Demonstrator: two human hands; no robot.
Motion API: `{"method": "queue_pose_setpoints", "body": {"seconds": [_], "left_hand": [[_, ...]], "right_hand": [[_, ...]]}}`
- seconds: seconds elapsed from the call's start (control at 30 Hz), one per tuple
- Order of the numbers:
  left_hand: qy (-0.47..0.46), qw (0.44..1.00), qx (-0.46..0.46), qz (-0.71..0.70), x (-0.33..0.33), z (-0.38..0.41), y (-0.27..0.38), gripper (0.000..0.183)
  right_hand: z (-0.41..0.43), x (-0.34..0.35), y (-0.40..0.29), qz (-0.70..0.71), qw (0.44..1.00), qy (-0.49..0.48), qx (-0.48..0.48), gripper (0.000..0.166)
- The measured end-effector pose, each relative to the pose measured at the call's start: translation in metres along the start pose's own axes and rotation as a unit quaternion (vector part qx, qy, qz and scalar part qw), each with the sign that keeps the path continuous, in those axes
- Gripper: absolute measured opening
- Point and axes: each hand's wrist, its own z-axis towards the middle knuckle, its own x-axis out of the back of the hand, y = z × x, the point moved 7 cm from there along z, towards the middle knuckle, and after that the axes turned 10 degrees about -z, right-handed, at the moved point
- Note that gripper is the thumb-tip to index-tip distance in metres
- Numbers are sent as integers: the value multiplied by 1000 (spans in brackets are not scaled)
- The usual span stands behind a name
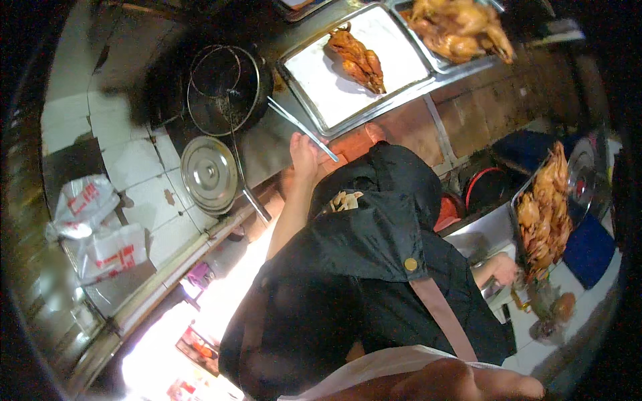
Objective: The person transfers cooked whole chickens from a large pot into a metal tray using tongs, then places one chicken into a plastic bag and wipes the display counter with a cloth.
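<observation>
My left hand (304, 156) holds thin metal chopsticks or slim tongs (313, 136), with two narrow ends pointing away toward a dark wok. Just beyond it is a metal tray (331, 131) with a white base, carrying one browned roast bird (357, 59). On the right, my right hand (503, 269) is blurred, with bent fingers. It is beside the near end of a second tray heaped with cooked birds (544, 218) and near a clear plastic bag (544, 301). Whether it grips anything is not visible.
More browned birds (459, 30) fill a tray at the top. A strainer with a long handle (230, 113) rests across the dark wok (253, 108). A round steel lid (209, 173) lies on white tiles. Plastic bags with red print (113, 253) are at far left, a red-rimmed container (486, 188) at right.
</observation>
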Motion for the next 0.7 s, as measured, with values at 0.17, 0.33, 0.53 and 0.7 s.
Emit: {"method": "queue_pose_setpoints", "body": {"seconds": [0.17,0.33,0.53,0.7], "left_hand": [[44,997,-5,71,-9,-19,7,5],[73,991,29,108,7,-16,-1,7],[87,993,-11,77,4,-19,-3,5],[114,987,-29,109,12,-11,-9,7]], "right_hand": [[-56,301,-155,690,586,26,423,34],[-337,506,-177,612,205,-106,756,54],[-496,521,-272,518,240,9,821,49],[-490,526,-262,552,202,20,809,37]]}}
